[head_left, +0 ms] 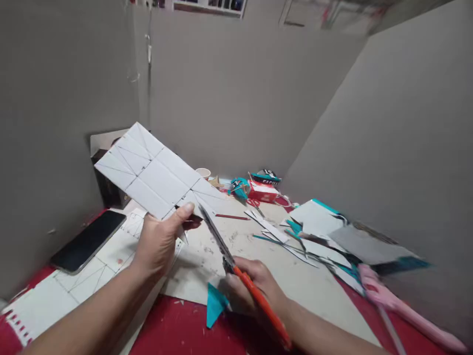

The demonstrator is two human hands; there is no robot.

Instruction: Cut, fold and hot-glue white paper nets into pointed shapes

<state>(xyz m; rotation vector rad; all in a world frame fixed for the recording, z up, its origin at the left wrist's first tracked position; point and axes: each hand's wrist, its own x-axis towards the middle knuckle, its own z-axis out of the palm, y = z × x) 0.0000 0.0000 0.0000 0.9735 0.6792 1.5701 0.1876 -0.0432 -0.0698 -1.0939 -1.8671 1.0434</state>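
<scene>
My left hand (162, 236) pinches the lower edge of a white card (158, 170) marked with ruled pencil lines, holding it tilted above the table. A notch shows in the card beside my thumb. In my right hand (254, 283) is a pair of scissors (218, 239) with orange handles, fingers wrapped round them. The blades point up and left, their tips at the card's lower right part; whether they are parted I cannot tell. A small turquoise scrap (216, 304) lies below my right hand.
A phone (88, 240) rests on a sheet with drawn lines (84, 283) at the left. White and turquoise offcuts (321, 241) pile up at the right, near a pink tool (402, 305). A red box (263, 191) and a paper cup (203, 172) stand at the back by the wall.
</scene>
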